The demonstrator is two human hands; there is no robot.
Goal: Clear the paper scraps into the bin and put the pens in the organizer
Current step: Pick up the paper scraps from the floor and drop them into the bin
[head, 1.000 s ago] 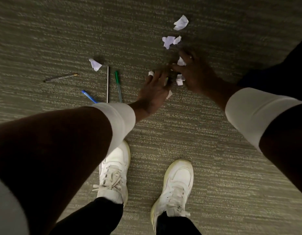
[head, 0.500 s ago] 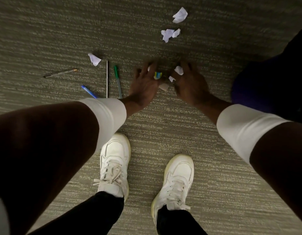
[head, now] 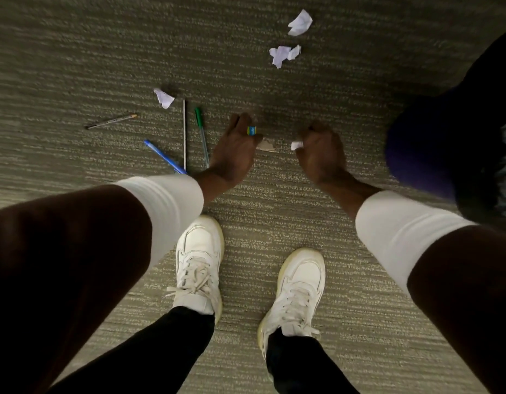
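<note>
Both my left hand (head: pixel 234 146) and right hand (head: pixel 320 149) are closed on paper scraps, three loose scraps (head: pixel 283 55) upper centre, pens (head: pixel 202 135) left of centre, dark bin (head: pixel 433 143) at right edge, bare carpet (head: pixel 75 52) elsewhere.

Dim light, blurred wide-angle edges

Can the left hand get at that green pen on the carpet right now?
Probably yes: the green pen lies bare on the carpet just beside the left hand, nothing between them. But that hand seems to hold paper scraps, so its fingers are busy.
</note>
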